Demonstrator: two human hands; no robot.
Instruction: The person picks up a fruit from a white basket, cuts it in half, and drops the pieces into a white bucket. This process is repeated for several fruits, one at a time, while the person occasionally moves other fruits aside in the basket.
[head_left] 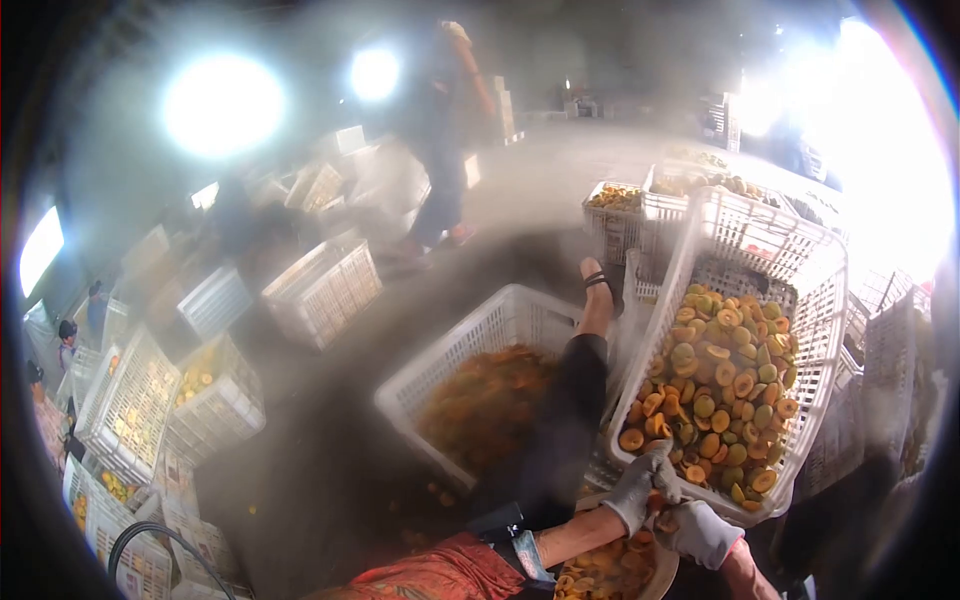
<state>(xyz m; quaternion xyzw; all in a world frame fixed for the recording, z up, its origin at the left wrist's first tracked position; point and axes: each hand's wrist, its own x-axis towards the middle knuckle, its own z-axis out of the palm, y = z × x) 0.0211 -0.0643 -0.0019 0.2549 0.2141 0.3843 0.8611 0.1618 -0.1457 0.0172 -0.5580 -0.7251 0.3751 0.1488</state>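
Note:
My left hand (641,488), in a grey-white work glove, is closed at the near edge of a large white crate (718,218). Close beside it, my right hand (698,533), gloved too, is also closed. A small orange-red piece of fruit (657,503) shows between the two hands, partly hidden by the fingers. The tilted crate holds many halved orange fruits (725,375) with greenish-yellow skins, cut faces showing. Below my hands sits a round container (664,575) with more orange fruit pieces (610,568). The exact grip of each hand is partly hidden.
A white crate (400,405) of dark orange scraps stands left of my leg (560,420). More crates, one empty-looking crate (325,290) and fruit-filled crates (215,400), line the left. A person (440,140) stands at the back. Haze and glare blur the view.

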